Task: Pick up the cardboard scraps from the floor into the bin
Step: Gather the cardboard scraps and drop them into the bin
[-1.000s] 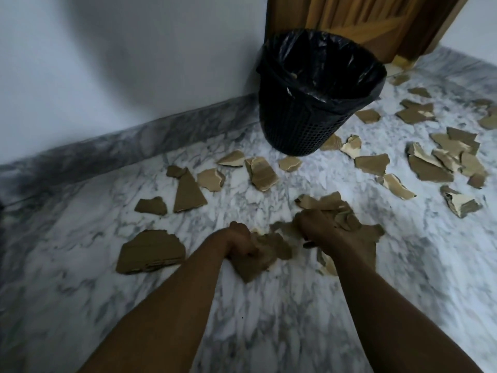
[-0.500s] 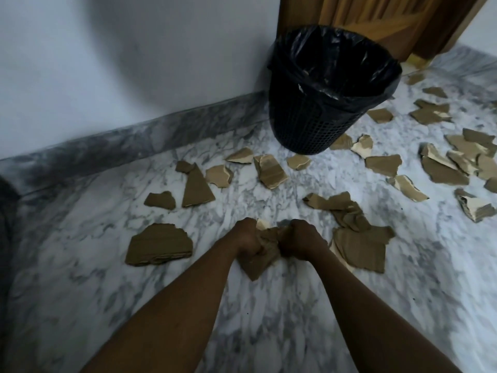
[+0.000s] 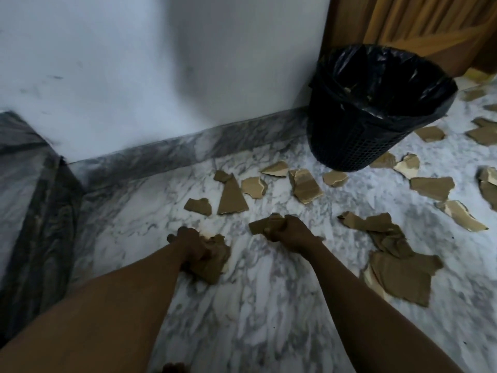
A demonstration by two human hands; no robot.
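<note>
Cardboard scraps (image 3: 304, 188) clenched in left hand (image 3: 192, 247) and right hand (image 3: 289, 232): best kept tightly gripped, carried over bin (image 3: 376, 109), dropped inside the liner.

White-and-grey veined marble floor (image 3: 269, 305) meeting a plain white wall (image 3: 134, 63) at a grey marble skirting (image 3: 174, 149); wooden door (image 3: 416, 25) at upper right; dim light.

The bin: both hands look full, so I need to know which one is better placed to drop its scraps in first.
Right. The right hand grips a scrap nearer the bin; the left hand is farther.
</note>
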